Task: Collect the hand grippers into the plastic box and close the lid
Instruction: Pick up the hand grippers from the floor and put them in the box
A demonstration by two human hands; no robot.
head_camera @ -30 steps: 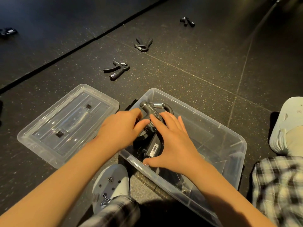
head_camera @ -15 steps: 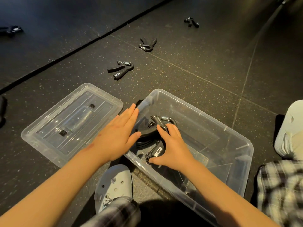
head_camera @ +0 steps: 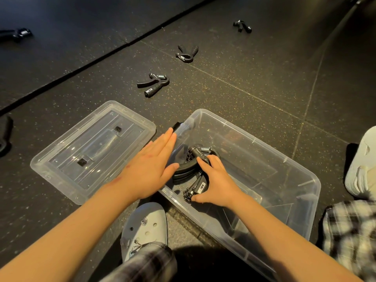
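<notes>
A: So, starting at your far left: what lies on the floor (head_camera: 254,82) there?

B: You have one hand gripper (head_camera: 14,35) up in the far left corner and another hand gripper (head_camera: 5,135) cut by the left edge, both well apart from everything else.

A: And next?

B: Your lid (head_camera: 61,169) lies flat on the floor, off the box, just beside its left wall. Beyond it, further out, sit three more: the nearest hand gripper (head_camera: 153,84) with its spring showing, a second hand gripper (head_camera: 186,53) behind that, and a third hand gripper (head_camera: 242,27) far back to the right.

A: What about my left hand (head_camera: 148,169)?

B: It hovers flat over the left rim of the plastic box (head_camera: 295,165), fingers straight and held together, thumb out to the side, holding nothing.

A: And my right hand (head_camera: 215,184)?

B: It is down inside the box at the left end, fingers curled around the held hand gripper (head_camera: 198,153), thumb near its lower handle. That gripper lies on a small pile of grippers (head_camera: 183,174) already on the box floor. I cannot tell how many are in the pile.

A: The rest of the box?

B: Its right half shows only clear plastic. Your clog (head_camera: 146,226) is just below the box's near left corner, and your other clog (head_camera: 364,169) is beside its right end.
</notes>
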